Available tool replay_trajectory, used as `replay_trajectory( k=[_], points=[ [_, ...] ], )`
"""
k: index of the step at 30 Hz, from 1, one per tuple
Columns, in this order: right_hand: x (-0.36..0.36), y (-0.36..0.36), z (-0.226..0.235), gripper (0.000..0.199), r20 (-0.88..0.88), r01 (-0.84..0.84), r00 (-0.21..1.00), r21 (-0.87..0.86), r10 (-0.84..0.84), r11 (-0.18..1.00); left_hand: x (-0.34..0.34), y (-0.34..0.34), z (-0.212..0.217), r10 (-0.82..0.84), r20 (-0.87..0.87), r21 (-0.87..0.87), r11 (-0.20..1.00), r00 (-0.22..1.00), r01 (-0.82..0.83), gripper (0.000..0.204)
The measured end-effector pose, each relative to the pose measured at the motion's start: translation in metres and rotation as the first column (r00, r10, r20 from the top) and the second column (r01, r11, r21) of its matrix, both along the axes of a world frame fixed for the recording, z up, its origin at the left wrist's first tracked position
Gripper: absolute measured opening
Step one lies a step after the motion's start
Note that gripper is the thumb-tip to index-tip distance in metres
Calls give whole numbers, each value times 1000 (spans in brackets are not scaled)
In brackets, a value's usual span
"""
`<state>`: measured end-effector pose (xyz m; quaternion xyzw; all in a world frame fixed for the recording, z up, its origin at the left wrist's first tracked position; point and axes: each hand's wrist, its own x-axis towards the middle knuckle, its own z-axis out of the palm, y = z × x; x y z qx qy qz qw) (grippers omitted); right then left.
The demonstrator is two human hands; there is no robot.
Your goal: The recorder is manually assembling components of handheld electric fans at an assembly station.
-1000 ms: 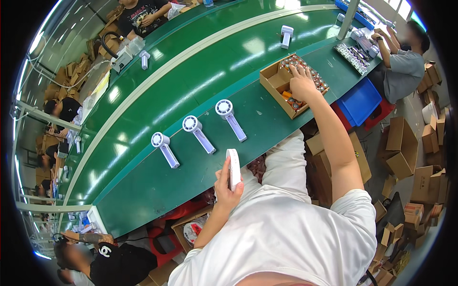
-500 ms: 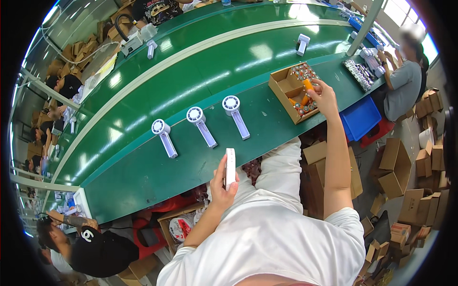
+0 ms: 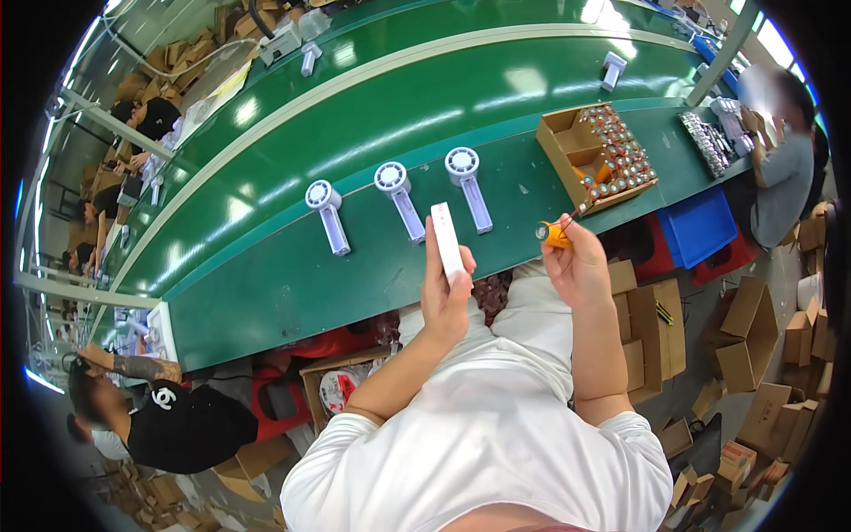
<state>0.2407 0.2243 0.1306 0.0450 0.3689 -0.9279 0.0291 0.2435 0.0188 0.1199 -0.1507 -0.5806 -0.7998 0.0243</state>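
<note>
My left hand (image 3: 450, 306) is closed around a slim white block (image 3: 445, 238), held tilted above the front edge of the green bench (image 3: 257, 284). What the block's far side looks like is hidden. To its right, my right hand (image 3: 582, 270) pinches an orange cylindrical battery (image 3: 555, 235) with thin wires and a silver end turned left. Beyond my hands lie three white handheld fans in a row: a left fan (image 3: 332, 226), a middle fan (image 3: 405, 211) and a right fan (image 3: 476, 199). A cardboard box (image 3: 555, 164) of such batteries stands at the right.
Behind the bench runs a green conveyor (image 3: 399, 142), with a white fan part (image 3: 612, 71) on it. A blue bin (image 3: 698, 223) is below the right edge. A co-worker (image 3: 784, 168) sits at right, another (image 3: 177, 426) at left. Open cartons (image 3: 745, 324) cover the right floor.
My right hand has come away from the cardboard box with the orange battery, moving toward me and left. My left hand has risen with the white block; the whole view has shifted.
</note>
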Motion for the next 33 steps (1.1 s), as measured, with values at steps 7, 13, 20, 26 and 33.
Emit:
replay_trajectory(
  k=[7, 13, 20, 26, 33],
  points=[
    [33, -18, -5, 35, 161, -237, 948, -216, 274, 947, -8, -17, -11, 43, -200, -264, 960, 979, -96, 83],
    [54, -34, 37, 37, 28, -301, 954, 72, 300, 951, -4, -26, -4, 41, -405, -507, 822, 914, -261, 87],
    [54, -65, 35, 37, -529, 470, 848, 743, -11, 476, 5, -23, 12, -75, -635, -641, 607, 769, -470, 89],
    [47, -70, 39, 28, -626, 609, 778, 771, 48, 187, 8, -31, 13, -185, -661, -704, 488, 727, -516, 89],
    [47, -61, 44, 29, -425, 365, 898, 862, 110, 352, 3, -32, 19, -205, -686, -685, 506, 698, -525, 85]
  ],
)
